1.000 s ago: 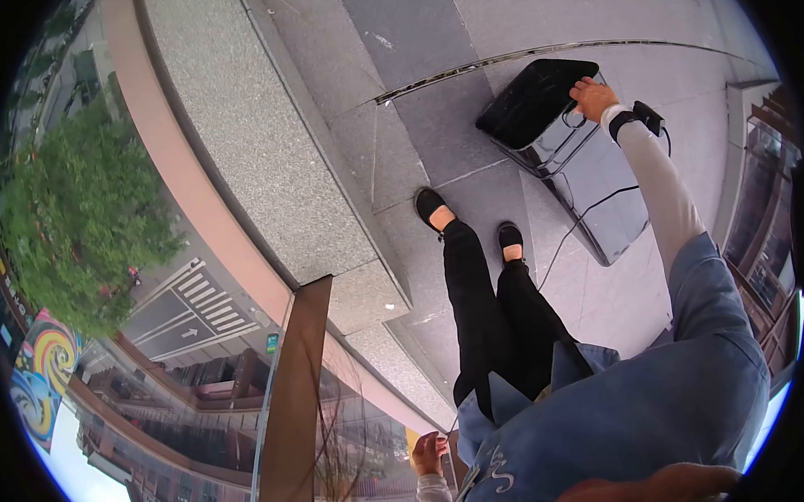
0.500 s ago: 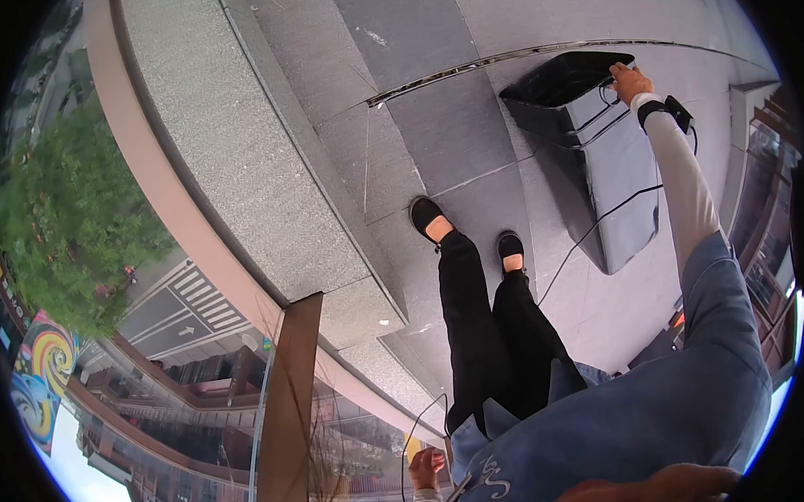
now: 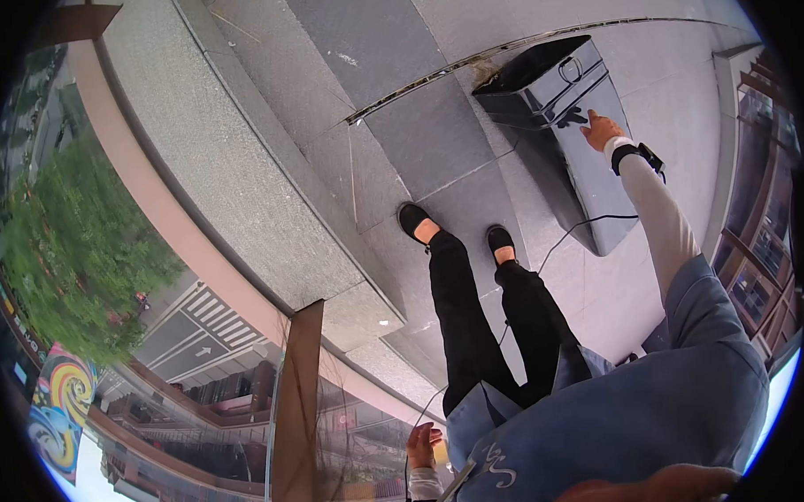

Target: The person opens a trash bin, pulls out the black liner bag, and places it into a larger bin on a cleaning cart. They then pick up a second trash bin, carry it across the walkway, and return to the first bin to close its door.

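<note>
A tall glossy black bin [image 3: 599,187] with an open top stands on the paved floor at the upper right of the head view. My right hand [image 3: 601,131] reaches over its side, fingers stretched out and spread, holding nothing. The hand's dark reflection shows on the shiny panel beside the fingertips. Near the top of the bin there is a small ring-shaped fitting [image 3: 571,69]. My left hand [image 3: 424,443] hangs low by my side at the bottom of the view, fingers loosely bent and apart, with nothing visible in it.
A stone ledge [image 3: 231,168] and railing run along the left, with a street and trees beyond. A brown post [image 3: 294,405] stands near my left hand. A thin black cable [image 3: 561,237] crosses between my legs and right arm. A narrow drain slot [image 3: 449,70] cuts the floor.
My right hand has left the bin's top rim and moved back over its side, its fingers now spread. The whole view has shifted slightly.
</note>
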Tool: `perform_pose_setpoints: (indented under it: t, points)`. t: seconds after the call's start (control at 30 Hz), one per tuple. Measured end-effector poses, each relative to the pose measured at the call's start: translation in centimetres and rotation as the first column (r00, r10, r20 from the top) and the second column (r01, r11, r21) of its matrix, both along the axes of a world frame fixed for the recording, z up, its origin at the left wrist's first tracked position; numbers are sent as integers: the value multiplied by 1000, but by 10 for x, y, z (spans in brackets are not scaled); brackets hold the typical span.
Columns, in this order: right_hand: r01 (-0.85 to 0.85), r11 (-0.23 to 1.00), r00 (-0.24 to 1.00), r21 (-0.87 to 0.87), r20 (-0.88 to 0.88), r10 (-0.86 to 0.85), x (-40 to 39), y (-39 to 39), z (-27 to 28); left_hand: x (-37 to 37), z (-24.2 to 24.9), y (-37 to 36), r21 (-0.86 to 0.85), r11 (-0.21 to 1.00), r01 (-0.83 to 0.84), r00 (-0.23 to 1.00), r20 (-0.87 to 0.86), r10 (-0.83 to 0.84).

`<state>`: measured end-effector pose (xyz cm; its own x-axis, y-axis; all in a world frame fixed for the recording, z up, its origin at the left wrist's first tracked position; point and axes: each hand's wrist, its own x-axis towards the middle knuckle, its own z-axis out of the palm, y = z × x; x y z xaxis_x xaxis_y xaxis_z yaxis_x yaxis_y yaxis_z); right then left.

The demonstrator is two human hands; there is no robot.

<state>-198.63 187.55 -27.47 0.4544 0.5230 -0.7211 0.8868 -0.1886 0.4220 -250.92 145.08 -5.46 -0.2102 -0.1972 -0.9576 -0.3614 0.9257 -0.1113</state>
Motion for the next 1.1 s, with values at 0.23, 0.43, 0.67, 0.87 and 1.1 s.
perform_pose_setpoints:
  t: [0.23, 0.43, 0.67, 0.87, 1.1]
  points:
    - [302, 946, 953, 120, -31, -301, 73, -130, -9, 15, 21, 27, 13, 998, 65, 995, -77, -64]
    - [482, 875, 868, 41, 110, -484, 178, -272, -7, 75, 33, 49, -68, 988, 136, 988, -66, -141]
    - [439, 877, 895, -195, 11, -446, 264, -406, -45, 121, 30, 85, -69, 954, 292, 954, -49, -296]
    - [608, 792, 788, -52, -86, -610, 271, -478, -109, 133, 39, 113, -118, 899, 422, 898, -78, -432]
    - [952, -286, -196, 109, -500, -843, 233, -412, -67, 155, 46, 136, -153, 840, 521, 840, -84, -536]
